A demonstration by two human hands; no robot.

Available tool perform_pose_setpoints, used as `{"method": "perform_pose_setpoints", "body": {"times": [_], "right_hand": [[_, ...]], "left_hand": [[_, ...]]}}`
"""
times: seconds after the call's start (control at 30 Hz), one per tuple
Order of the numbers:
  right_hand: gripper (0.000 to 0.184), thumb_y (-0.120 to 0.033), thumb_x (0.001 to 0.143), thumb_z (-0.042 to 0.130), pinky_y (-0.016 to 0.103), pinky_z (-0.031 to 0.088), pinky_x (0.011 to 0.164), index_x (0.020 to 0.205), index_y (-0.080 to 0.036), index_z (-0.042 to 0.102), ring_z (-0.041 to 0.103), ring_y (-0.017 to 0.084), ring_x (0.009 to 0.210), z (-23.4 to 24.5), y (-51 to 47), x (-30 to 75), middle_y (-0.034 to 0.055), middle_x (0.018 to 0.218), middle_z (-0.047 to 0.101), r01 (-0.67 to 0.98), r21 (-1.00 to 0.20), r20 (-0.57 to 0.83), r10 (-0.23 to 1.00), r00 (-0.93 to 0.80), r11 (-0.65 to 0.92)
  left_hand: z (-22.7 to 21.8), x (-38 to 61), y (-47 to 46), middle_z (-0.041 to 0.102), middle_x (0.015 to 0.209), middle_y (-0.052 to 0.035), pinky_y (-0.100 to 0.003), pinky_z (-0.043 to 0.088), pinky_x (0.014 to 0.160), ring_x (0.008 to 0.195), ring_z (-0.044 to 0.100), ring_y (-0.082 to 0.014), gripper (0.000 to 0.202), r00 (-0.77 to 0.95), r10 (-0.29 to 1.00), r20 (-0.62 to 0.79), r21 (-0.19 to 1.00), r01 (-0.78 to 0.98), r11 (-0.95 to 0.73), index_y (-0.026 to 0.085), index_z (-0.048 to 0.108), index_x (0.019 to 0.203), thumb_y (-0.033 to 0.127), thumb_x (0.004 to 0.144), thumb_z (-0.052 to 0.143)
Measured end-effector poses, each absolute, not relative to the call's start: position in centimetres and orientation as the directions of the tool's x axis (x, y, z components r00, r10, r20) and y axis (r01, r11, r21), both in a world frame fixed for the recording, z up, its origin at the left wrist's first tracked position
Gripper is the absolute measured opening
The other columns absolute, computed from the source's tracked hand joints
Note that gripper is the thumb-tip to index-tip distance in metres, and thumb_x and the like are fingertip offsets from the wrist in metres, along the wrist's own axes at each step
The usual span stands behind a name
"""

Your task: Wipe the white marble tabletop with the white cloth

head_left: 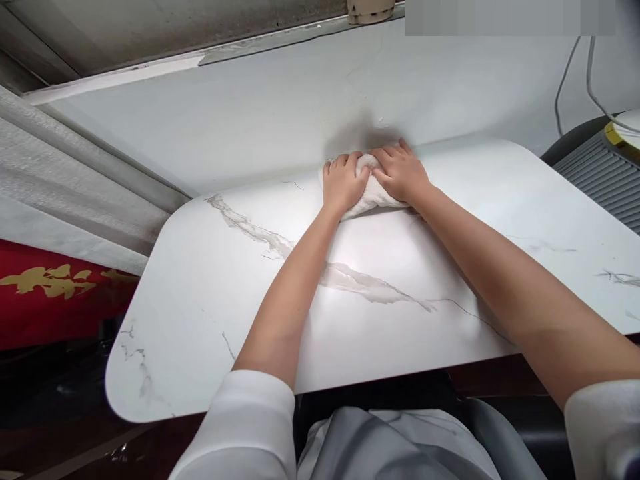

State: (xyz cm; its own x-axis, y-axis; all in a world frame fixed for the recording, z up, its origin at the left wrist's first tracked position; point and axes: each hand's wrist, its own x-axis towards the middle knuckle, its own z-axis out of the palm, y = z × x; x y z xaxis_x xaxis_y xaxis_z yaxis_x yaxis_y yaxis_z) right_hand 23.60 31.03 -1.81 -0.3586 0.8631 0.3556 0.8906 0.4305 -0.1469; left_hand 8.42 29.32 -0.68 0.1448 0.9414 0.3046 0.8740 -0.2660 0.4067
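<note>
A small white cloth [371,195] lies bunched on the white marble table [210,293], close to the far edge by the wall. My left hand [343,183] rests on the cloth's left part with its fingers curled over it. My right hand [401,172] presses down on the right part, fingers together and bent over the cloth. Both arms stretch forward across the tabletop. Most of the cloth is hidden under the two hands.
A white wall [280,107] rises right behind the table. A grey ribbed appliance [605,177] with cables stands at the right edge. A curtain [65,180] and a red cloth with gold pattern [55,293] are to the left.
</note>
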Motion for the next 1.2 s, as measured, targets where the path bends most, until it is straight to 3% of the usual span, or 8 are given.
{"method": "perform_pose_setpoints", "body": {"times": [0.23, 0.57, 0.8, 1.2], "right_hand": [[0.048, -0.032, 0.099, 0.025, 0.052, 0.025, 0.114, 0.129, -0.011, 0.055, 0.047, 0.033, 0.124, -1.7, 32.1, 22.9, 0.0176, 0.128, 0.057, 0.932, -0.102, 0.366, 0.884, -0.291, 0.348], [0.054, -0.032, 0.1, 0.022, 0.055, 0.019, 0.117, 0.143, -0.009, 0.045, 0.04, 0.032, 0.135, -2.0, 29.6, 23.2, 0.0173, 0.143, 0.049, 0.889, -0.113, 0.321, 0.863, -0.389, 0.443], [0.054, -0.033, 0.098, 0.027, 0.057, 0.018, 0.118, 0.142, -0.008, 0.047, 0.039, 0.031, 0.138, -2.0, 22.6, 22.8, 0.0181, 0.147, 0.046, 0.852, -0.115, 0.356, 0.822, -0.444, 0.511], [0.055, -0.034, 0.1, 0.027, 0.055, 0.022, 0.118, 0.142, -0.004, 0.047, 0.04, 0.032, 0.137, -1.1, 7.2, 22.2, 0.0201, 0.144, 0.049, 0.832, -0.018, 0.379, 0.774, -0.508, 0.555]], "left_hand": [[-0.8, 8.3, 30.9, 0.063, 0.131, -0.0083, -0.041, 0.032, 0.114, 0.131, 0.052, -0.0261, 0.035, 0.136, 0.944, 0.3, 0.378, 0.892, -0.249, 0.024, 0.058, 0.128, 0.031, 0.099, 0.041], [-0.6, 8.0, 27.6, 0.057, 0.142, -0.008, -0.043, 0.021, 0.122, 0.137, 0.046, -0.0222, 0.04, 0.134, 0.954, 0.267, 0.365, 0.903, -0.229, 0.024, 0.053, 0.138, 0.03, 0.1, 0.04], [-0.2, 7.0, 20.5, 0.05, 0.149, -0.0105, -0.047, 0.016, 0.124, 0.142, 0.04, -0.0208, 0.044, 0.178, 0.96, 0.218, 0.338, 0.909, -0.245, 0.017, 0.047, 0.143, 0.03, 0.102, 0.039], [-0.5, 5.4, 6.3, 0.048, 0.149, -0.0167, -0.053, 0.014, 0.124, 0.144, 0.036, -0.0266, 0.049, 0.3, 0.928, 0.219, 0.281, 0.892, -0.354, 0.011, 0.044, 0.145, 0.032, 0.101, 0.038]]}}
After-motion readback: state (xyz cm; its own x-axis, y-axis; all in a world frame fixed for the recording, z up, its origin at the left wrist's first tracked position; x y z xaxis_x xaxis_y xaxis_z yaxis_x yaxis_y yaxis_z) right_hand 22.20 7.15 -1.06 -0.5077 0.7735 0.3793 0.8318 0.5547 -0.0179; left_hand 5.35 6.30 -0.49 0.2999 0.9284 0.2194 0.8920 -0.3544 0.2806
